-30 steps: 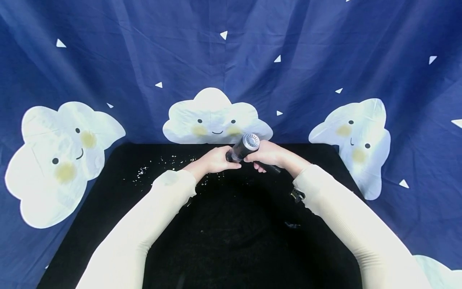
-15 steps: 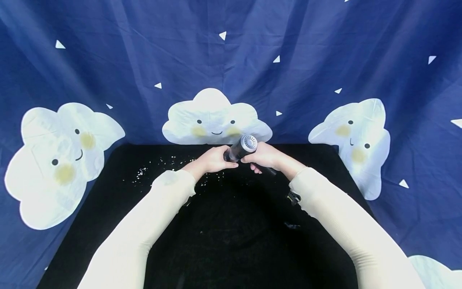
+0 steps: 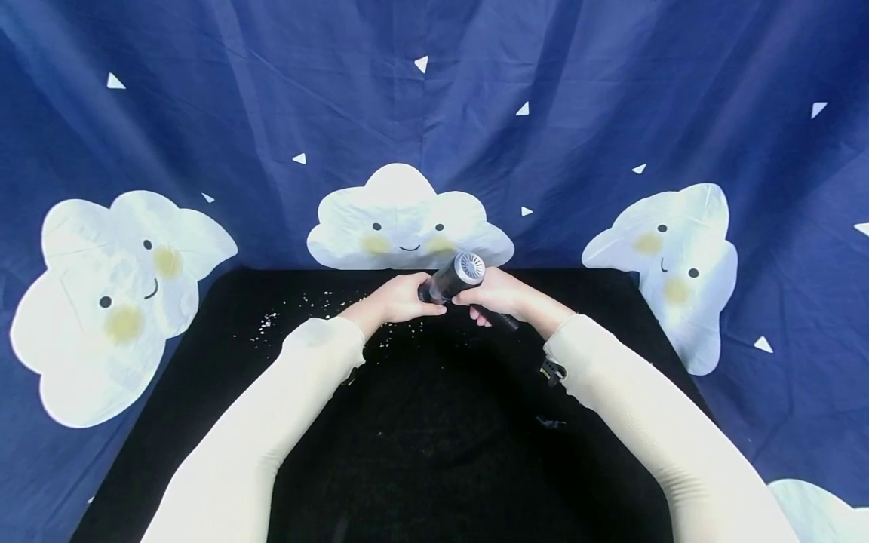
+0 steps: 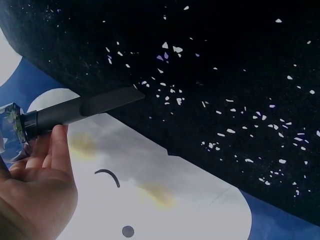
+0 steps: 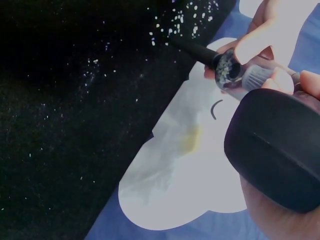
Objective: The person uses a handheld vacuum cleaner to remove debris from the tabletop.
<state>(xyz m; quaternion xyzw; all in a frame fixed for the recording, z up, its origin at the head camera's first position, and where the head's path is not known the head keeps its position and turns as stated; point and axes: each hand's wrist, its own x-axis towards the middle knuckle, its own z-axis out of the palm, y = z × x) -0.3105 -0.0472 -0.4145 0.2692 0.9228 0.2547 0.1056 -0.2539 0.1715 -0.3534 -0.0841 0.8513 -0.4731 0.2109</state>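
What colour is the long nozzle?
The nozzle is dark grey, nearly black; best in the left wrist view.

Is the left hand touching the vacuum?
Touching. The head view shows the left hand gripping the vacuum at the end opposite its silver cap.

Left arm (image 3: 265,422), right arm (image 3: 652,415) both stretched forward, angled inward. Left hand (image 3: 402,299), right hand (image 3: 501,291) near each other, both gripping. Left thumb (image 3: 431,309), right thumb (image 3: 465,297) pointing inward, tips close. Left wrist (image 3: 361,317), right wrist (image 3: 555,314) bare. Left palm (image 4: 42,195) visible in left wrist view.
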